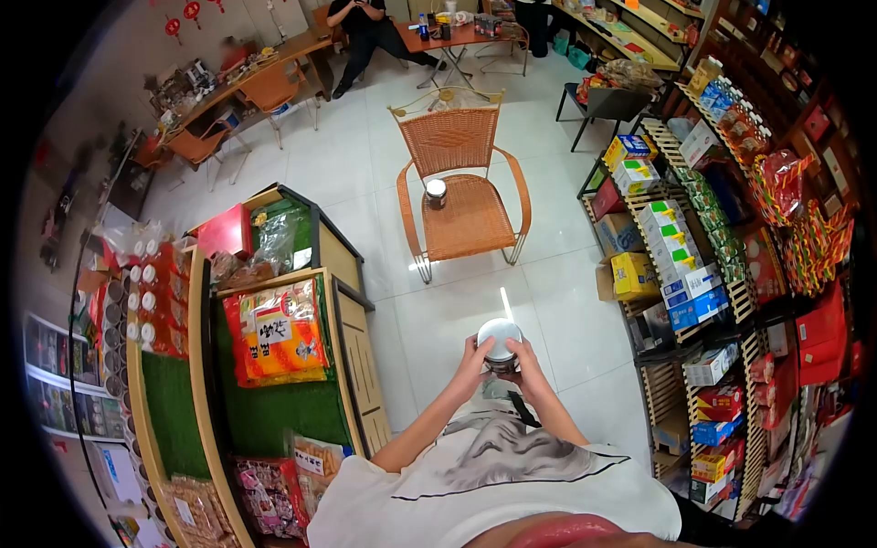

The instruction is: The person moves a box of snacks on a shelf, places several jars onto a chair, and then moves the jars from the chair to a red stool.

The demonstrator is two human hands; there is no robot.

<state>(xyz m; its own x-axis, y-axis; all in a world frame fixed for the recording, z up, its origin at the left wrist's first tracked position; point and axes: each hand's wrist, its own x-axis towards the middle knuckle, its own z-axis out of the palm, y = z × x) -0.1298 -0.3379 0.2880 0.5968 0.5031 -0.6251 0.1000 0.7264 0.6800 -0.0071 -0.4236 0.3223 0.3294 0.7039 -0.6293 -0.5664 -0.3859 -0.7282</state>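
Observation:
A jar with a silvery-white lid [500, 336] is held upright in front of my chest between both hands. My left hand [471, 362] wraps its left side, with the thumb by the lid's edge. On the other side, my right hand [530, 360] is closed round it, thumb also near the lid. The jar's body is mostly hidden by the lid and my fingers. Ahead of me, a similar jar with a pale lid [436, 191] stands on the seat of a woven rattan armchair [468, 233].
A display stand [349, 342] with packaged food [277, 331] is on my left. Slatted shelves [665, 361] holding boxes and packets line my right. Tiled floor [429, 320] lies between. Farther off, a seated person [370, 32] is beside a red-brown table [457, 35].

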